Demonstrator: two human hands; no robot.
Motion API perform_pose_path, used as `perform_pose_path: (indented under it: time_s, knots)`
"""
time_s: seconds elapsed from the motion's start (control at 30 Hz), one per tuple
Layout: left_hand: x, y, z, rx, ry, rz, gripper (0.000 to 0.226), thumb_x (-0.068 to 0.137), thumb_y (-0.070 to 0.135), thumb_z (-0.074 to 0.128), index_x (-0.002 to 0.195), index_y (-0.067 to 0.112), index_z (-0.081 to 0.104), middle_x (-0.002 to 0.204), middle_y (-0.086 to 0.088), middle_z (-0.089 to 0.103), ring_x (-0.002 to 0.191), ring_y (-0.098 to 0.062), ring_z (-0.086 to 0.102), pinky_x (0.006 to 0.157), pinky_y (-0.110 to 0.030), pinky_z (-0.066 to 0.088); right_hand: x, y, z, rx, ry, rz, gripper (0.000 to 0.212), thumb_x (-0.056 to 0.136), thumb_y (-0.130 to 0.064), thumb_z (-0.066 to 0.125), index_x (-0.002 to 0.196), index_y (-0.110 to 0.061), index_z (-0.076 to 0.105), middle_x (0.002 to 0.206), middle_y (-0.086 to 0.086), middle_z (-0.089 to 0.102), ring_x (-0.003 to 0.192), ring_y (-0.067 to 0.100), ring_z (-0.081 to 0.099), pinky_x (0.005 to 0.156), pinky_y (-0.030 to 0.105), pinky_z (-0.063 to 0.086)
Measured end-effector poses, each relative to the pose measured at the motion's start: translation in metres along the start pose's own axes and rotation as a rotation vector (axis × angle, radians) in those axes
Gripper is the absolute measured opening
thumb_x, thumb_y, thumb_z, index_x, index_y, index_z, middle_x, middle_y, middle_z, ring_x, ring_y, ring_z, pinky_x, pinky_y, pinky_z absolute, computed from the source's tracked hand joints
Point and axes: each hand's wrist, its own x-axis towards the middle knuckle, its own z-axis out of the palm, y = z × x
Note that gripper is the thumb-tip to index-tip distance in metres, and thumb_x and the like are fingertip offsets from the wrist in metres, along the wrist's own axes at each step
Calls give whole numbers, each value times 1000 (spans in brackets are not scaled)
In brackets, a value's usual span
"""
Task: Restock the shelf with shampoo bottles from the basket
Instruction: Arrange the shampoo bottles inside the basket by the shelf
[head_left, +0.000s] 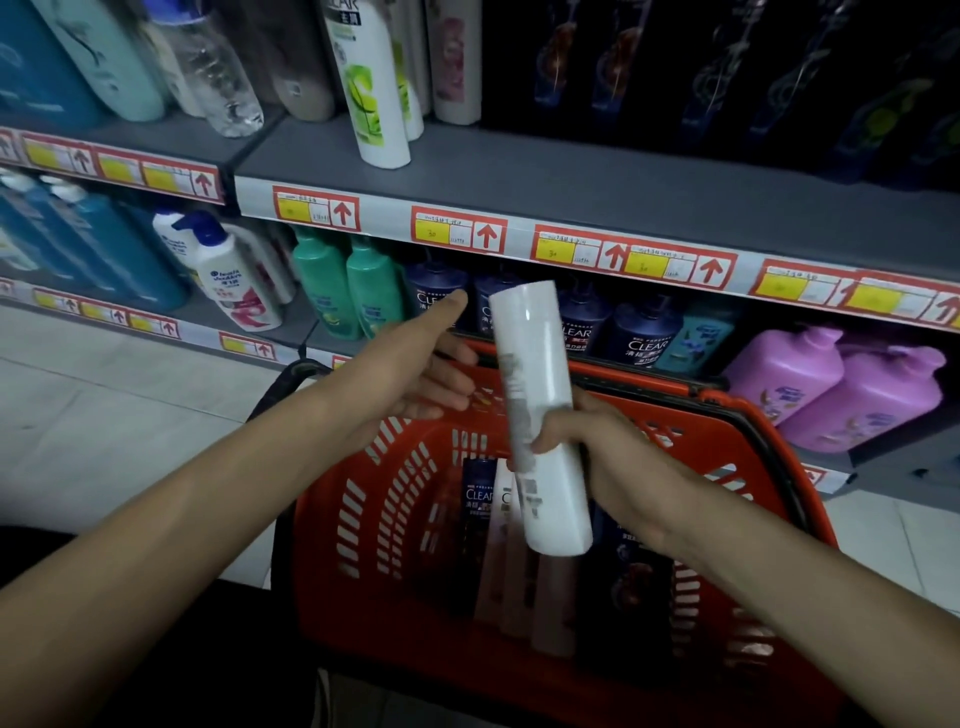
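Dim light falls on pale floor tiles (104, 415) beside grey shelving (571, 176).

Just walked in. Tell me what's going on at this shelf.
A person is restocking shampoo. Their right hand grips a white bottle above the red basket, which holds more bottles. The left hand is open, forefinger stretched toward the dark blue Clear bottles on the lower shelf. The white bottle is not shelved yet.

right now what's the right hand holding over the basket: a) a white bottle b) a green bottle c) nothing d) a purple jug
a: the right hand grips a white bottle around its lower half, above the red basket.
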Motion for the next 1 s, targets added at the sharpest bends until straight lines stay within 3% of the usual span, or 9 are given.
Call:
perform_pose_path:
  time_s: [0.07, 0.17, 0.3, 0.43, 0.57, 0.77, 0.9, 1.0]
  knots:
    - [0, 0, 0, -4, -15, 0, 68, 92, 72, 44, 103, 12, 73, 86, -9, 78, 83, -23, 76, 68, -29, 54, 0, -1, -1, 198, -70, 15, 49, 67, -14, 59, 116, -9, 65, 93, 14, 67, 90, 32, 64, 99, 57, 50]
    - [-2, 2, 2, -3, -26, 18, 59, 95, 64, 50, 105, 10, 73, 87, -10, 78, 81, -23, 76, 66, -28, 54, -1, -4, -7, 346, -108, 17, 52, 67, -10, 53, 117, -6, 64, 96, 17, 62, 90, 34, 63, 103, 59, 48]
    - [-10, 4, 7, -12, -37, 97, 47, 94, 55, 59, 105, 11, 73, 88, -10, 77, 89, -27, 75, 70, -30, 54, -1, -11, -8, 396, -112, -23, 48, 64, -10, 54, 112, -8, 62, 91, 12, 55, 86, 29, 55, 86, 48, 52]
    - [-21, 7, 13, -13, -80, 225, 40, 91, 53, 64, 106, 17, 75, 98, -9, 76, 91, -24, 74, 78, -35, 57, 3, -13, -3, 184, -16, -81, 55, 67, -10, 61, 122, -9, 58, 101, 12, 64, 95, 29, 62, 88, 47, 54]
    - [-33, 13, 15, -46, -95, 286, 40, 89, 54, 66, 109, 18, 72, 99, -6, 76, 96, -25, 74, 89, -43, 58, 1, -24, 7, -72, 131, -147, 64, 80, -11, 80, 135, -27, 52, 117, 2, 72, 100, 18, 74, 85, 44, 62]
    - [-39, 22, 13, -118, -26, 364, 36, 86, 43, 76, 110, 16, 71, 104, -11, 75, 92, -21, 75, 78, -43, 63, 4, -44, 26, -364, 408, -383, 70, 64, -34, 96, 121, -29, 55, 106, -9, 69, 94, 8, 69, 78, 35, 62]
    - [-42, 24, 6, -163, 66, 437, 30, 83, 29, 81, 108, 15, 72, 93, -12, 75, 82, -16, 75, 73, -31, 62, 2, -50, 42, -477, 459, -517, 80, 61, -43, 95, 127, -33, 51, 104, -18, 68, 91, -3, 66, 73, 25, 59]
    - [-40, 22, -4, -201, 98, 495, 26, 87, 22, 77, 112, 15, 75, 97, -9, 76, 89, -18, 75, 84, -40, 62, 4, -53, 52, -519, 445, -565, 89, 64, -39, 95, 138, -34, 46, 109, -22, 66, 95, -10, 64, 76, 20, 59]
